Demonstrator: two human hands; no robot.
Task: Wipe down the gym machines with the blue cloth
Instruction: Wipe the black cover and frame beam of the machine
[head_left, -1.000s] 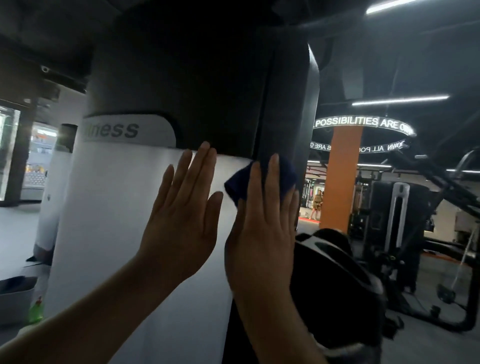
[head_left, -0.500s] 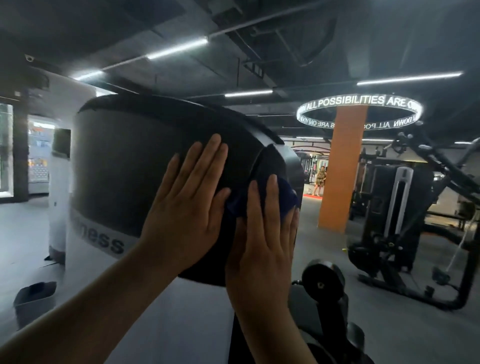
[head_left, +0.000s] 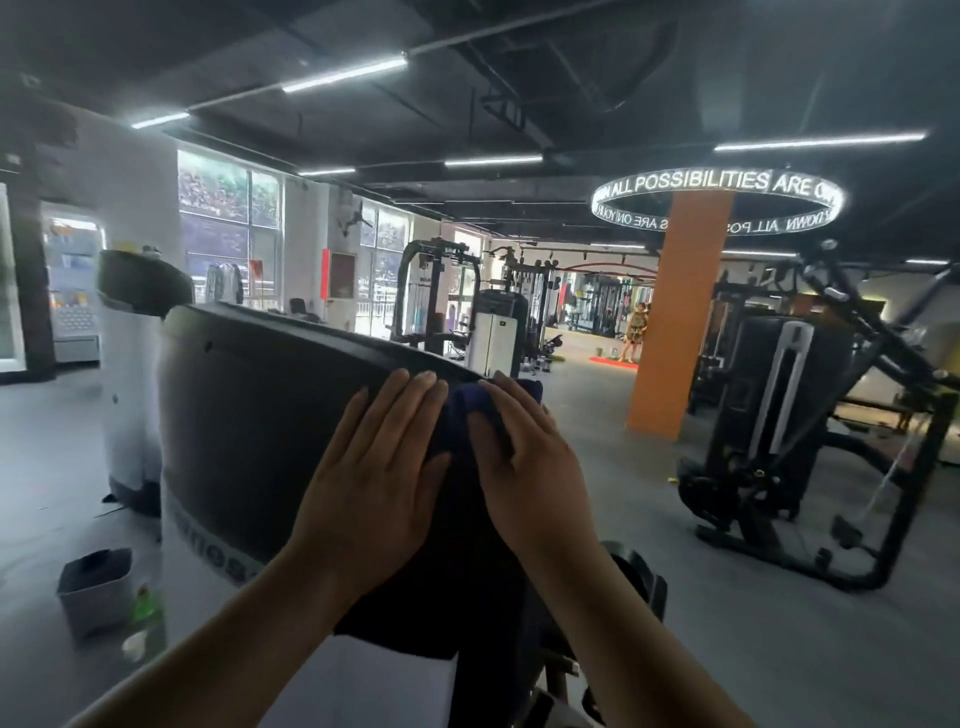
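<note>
A gym machine's tall shroud (head_left: 249, 415) stands right in front of me, black on top and white below, with part of a brand word showing. My left hand (head_left: 374, 483) lies flat on the black cover near its upper rim, fingers straight. My right hand (head_left: 524, 467) presses the blue cloth (head_left: 470, 402) against the top right edge of the cover with straight fingers. Most of the cloth is hidden under that hand; a fold shows between the two hands and past the fingertips.
A grey bin (head_left: 96, 590) and a green bottle (head_left: 148, 618) stand on the floor at lower left. A second white machine shroud (head_left: 130, 374) rises behind. A black weight machine (head_left: 789, 431) fills the right side, next to an orange pillar (head_left: 675, 322). A person stands far back.
Both hands have slid up the shroud from the white panel onto the black cover, reaching its top rim. The cloth went up with my right hand. The view has lifted above the machine.
</note>
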